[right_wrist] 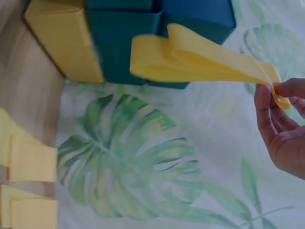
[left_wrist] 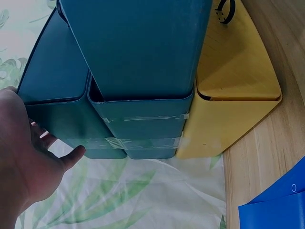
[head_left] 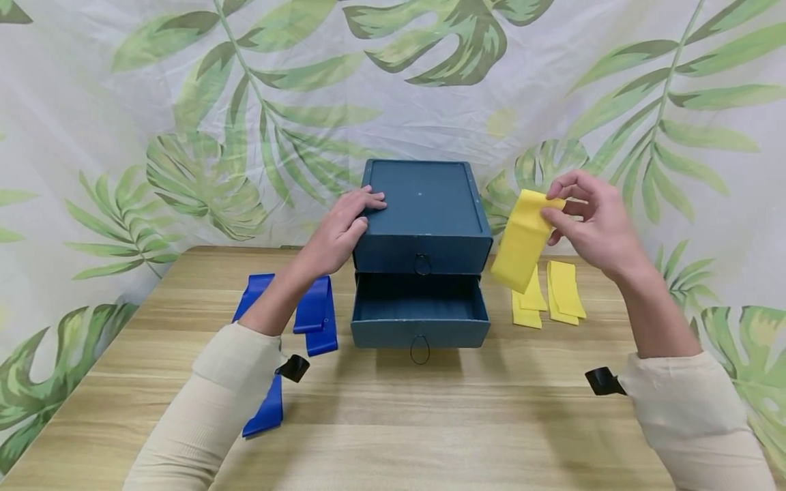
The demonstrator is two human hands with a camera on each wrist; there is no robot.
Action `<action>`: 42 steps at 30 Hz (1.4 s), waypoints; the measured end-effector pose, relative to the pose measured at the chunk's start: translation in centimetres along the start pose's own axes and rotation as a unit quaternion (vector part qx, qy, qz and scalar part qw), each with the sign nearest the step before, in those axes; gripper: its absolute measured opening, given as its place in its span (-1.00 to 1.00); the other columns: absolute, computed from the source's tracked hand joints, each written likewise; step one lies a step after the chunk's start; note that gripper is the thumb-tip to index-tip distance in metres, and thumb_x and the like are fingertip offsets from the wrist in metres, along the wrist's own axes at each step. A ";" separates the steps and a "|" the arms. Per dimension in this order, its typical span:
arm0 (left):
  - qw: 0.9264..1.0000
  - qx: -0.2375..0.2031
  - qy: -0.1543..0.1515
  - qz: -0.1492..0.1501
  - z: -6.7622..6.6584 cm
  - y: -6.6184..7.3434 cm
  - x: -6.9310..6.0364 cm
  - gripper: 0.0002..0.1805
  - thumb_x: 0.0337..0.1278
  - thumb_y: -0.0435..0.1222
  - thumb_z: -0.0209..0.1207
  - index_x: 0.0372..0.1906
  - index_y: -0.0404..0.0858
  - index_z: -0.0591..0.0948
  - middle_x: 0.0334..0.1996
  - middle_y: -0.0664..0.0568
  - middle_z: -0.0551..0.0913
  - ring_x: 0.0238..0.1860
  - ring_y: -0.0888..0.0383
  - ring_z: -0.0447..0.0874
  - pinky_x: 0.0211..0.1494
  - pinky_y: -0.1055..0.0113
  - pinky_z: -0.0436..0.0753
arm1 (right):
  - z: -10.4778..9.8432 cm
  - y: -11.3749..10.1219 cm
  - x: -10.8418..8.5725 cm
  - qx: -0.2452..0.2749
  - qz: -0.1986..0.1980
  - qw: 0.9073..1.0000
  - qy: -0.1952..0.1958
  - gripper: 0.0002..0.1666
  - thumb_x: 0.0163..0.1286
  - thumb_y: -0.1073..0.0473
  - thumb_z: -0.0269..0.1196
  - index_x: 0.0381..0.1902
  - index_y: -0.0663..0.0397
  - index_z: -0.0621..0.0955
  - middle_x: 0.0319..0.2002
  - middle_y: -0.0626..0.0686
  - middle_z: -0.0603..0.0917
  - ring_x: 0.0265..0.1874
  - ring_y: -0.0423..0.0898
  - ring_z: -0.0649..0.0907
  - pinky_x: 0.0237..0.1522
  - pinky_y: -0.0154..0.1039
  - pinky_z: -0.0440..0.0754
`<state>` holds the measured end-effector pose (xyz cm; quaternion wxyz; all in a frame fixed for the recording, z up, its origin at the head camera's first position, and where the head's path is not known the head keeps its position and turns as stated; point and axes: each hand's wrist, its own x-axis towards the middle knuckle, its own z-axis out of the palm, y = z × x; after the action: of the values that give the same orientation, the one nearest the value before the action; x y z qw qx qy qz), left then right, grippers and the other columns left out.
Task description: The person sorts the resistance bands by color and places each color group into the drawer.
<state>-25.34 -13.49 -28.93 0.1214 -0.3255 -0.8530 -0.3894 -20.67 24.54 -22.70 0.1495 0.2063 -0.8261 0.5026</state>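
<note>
One yellow strip [head_left: 522,247], presumably limp and lightweight, is suitably pinched at one end by the right hand [head_left: 594,221], the extended left hand [head_left: 340,230] being rested on the cabinet [head_left: 430,204].

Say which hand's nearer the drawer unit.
Left. The left hand touches the drawer unit at its left edge; the right hand is apart, right of it, pinching a yellow strip.

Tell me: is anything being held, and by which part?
The right hand pinches a folded, yellow, rubbery-looking band by its upper end. The left hand holds nothing; it rests on the dark blue, boxy drawer unit near its left edge.
</note>
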 end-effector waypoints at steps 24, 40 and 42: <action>1.000 0.001 -0.005 0.005 -0.1 0.1 -0.2 -0.52 0.53 -0.32 -0.23 0.33 -0.40 0.51 0.50 -0.21 0.38 0.65 -0.08 -0.01 0.64 -0.09 -0.06 | 1.4 -5.3 -1.4 0.128 -0.048 0.991 -0.003 -0.88 0.34 0.52 0.32 -0.20 0.38 0.74 -0.22 0.09 0.72 -0.59 -0.08 0.73 -0.39 -0.32 0.73; 1.000 -0.002 -0.001 0.002 0.0 0.1 -0.2 -0.51 0.52 -0.34 -0.25 0.31 -0.42 0.51 0.49 -0.23 0.38 0.64 -0.10 -0.01 0.64 -0.08 -0.05 | 5.3 -6.9 -1.3 0.164 -0.034 0.983 -0.077 -0.79 0.36 0.53 0.29 -0.16 0.27 0.79 -0.15 0.15 0.77 -0.57 0.01 0.75 -0.23 -0.23 0.77; 1.000 -0.002 -0.001 0.002 0.0 0.1 -0.2 -0.52 0.51 -0.35 -0.25 0.30 -0.43 0.51 0.49 -0.24 0.38 0.64 -0.10 0.00 0.64 -0.08 -0.05 | 6.3 -7.3 -1.1 0.159 -0.033 0.983 -0.087 -0.82 0.37 0.52 0.29 -0.13 0.37 0.76 -0.13 0.22 0.76 -0.54 0.02 0.77 -0.21 -0.21 0.77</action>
<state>-25.16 -13.52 -28.98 0.1206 -0.3277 -0.8518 -0.3906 -16.39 16.18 -20.45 0.0593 0.2974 -0.7384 0.6023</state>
